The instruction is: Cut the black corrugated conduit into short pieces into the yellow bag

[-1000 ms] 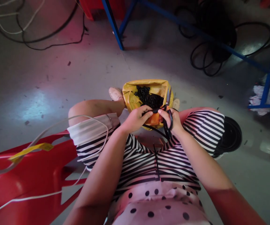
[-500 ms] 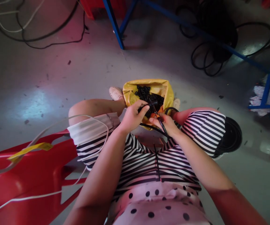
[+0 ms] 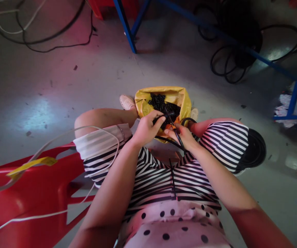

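Observation:
My left hand (image 3: 149,127) is closed, thumb and fingers pinching a short length of black tubing (image 3: 169,114) with a ribbed-looking end over the bag. My right hand (image 3: 183,136) wraps around a slim hand cutter (image 3: 175,130) with black and orange on its handle. The cutter's thin metal tip points up at the tubing, close beside my left fingertips; whether it touches cannot be made out. Under both hands sits an open yellow bag (image 3: 141,94), with many short black tube pieces (image 3: 157,100) inside. A black cable or hose (image 3: 167,140) passes below my hands.
A red plastic stool (image 3: 32,199) stands at left, with a white cord (image 3: 41,216) across it. Blue metal frame legs (image 3: 127,32) rise ahead. Black cables (image 3: 225,69) lie coiled at upper right, near white plastic wrapping (image 3: 287,106). Dark scraps dot the floor.
The tubing end and my left fingers have shifted very slightly. Both hands keep their grips, and the view has moved a little.

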